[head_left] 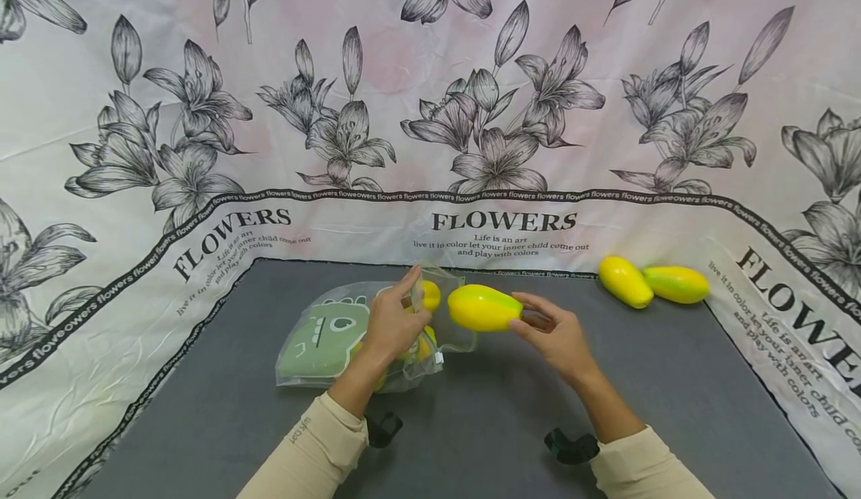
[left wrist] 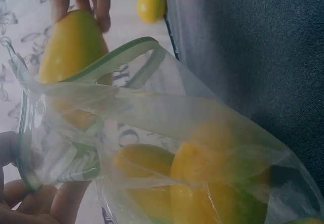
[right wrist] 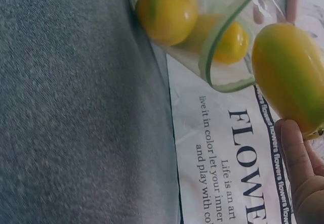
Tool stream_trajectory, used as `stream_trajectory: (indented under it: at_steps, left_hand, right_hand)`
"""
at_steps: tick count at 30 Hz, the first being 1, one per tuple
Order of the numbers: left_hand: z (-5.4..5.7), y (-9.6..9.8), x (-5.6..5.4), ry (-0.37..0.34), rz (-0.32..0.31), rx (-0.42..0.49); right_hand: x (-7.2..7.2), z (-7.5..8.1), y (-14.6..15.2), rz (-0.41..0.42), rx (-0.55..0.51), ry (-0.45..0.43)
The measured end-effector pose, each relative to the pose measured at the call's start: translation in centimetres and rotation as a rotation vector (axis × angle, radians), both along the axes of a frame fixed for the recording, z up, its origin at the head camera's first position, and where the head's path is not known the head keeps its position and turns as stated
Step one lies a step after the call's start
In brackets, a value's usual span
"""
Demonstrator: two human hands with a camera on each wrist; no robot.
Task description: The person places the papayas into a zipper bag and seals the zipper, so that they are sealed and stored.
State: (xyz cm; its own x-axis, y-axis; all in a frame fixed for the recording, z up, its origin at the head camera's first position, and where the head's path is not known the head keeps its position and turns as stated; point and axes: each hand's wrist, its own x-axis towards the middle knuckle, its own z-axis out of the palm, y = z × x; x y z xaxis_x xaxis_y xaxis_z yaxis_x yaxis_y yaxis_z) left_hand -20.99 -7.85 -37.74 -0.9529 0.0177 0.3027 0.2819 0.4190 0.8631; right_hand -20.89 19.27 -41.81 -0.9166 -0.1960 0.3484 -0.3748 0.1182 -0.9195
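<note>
My right hand (head_left: pixel 557 341) holds a yellow papaya with a green streak (head_left: pixel 480 308) by one end, its fingertips and thumb pinching it. The papaya lies nearly level at the mouth of a clear zip bag (head_left: pixel 323 346) printed with a green cartoon face. My left hand (head_left: pixel 395 321) grips the bag's upper edge and keeps the mouth apart. Several papayas (left wrist: pixel 217 183) are inside the bag, seen through the plastic. From the right wrist view, the bag's green zip rim (right wrist: pixel 210 57) curves close beside the held papaya (right wrist: pixel 288 75).
Two more papayas (head_left: pixel 624 282) lie touching at the back right of the grey table (head_left: pixel 511 424). A white cloth with flower drawings and lettering (head_left: pixel 504 222) rises along the back and sides. Dark straps (head_left: pixel 572 447) sit at both wrists.
</note>
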Motion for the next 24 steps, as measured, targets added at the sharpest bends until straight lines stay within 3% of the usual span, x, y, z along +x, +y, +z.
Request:
stream_trajectory:
  at_steps: [14,24]
  left_hand:
    - [-0.2,0.3,0.1,0.010,-0.007,-0.018]
    - [0.2,0.4,0.2,0.012,-0.007,-0.023]
  right_hand:
    - [-0.2,-0.4,-1.9,0.018,0.066,-0.015]
    - [1.3,1.9,-3.7,0.025,0.107,0.021]
